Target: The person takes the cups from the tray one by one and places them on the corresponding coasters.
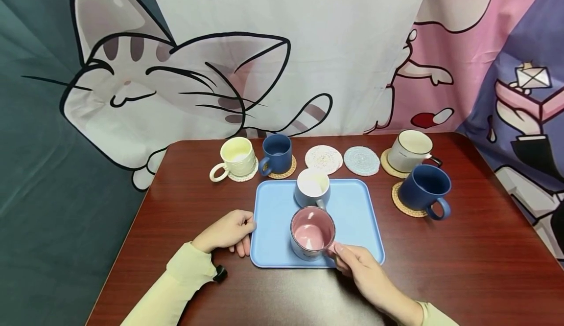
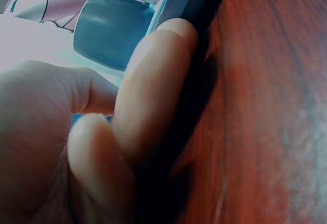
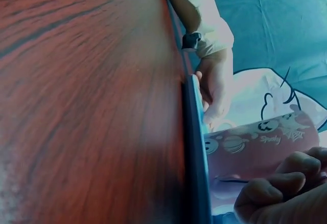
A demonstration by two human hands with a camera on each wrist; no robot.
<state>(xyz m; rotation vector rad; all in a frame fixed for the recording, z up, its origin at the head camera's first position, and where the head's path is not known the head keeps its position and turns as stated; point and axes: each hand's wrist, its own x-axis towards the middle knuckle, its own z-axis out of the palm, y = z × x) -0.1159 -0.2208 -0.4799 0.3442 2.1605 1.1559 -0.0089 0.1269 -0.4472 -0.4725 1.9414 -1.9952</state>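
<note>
A pink mug [image 1: 312, 230] is over the front half of the light blue tray [image 1: 273, 238]. My right hand [image 1: 367, 274] pinches its handle between thumb and fingers. White Halloween-like drawings show on the mug's side in the right wrist view; the tray rim hides whether its base touches. Just behind it on the tray stands a grey-blue mug [image 1: 304, 196] with a white inside, its handle pointing toward the pink mug. At the tray's left edge, my left hand [image 1: 226, 230] holds the rim between thumb and forefinger, its other fingers low beside the tray.
Behind the tray, a pale yellow mug [image 1: 238, 157] and a blue mug [image 1: 277, 153] stand on coasters. A white coaster [image 1: 323, 159] and a light blue coaster [image 1: 362, 161] lie bare. At right, a white mug [image 1: 410, 151] and another blue mug [image 1: 424, 187] stand on woven coasters.
</note>
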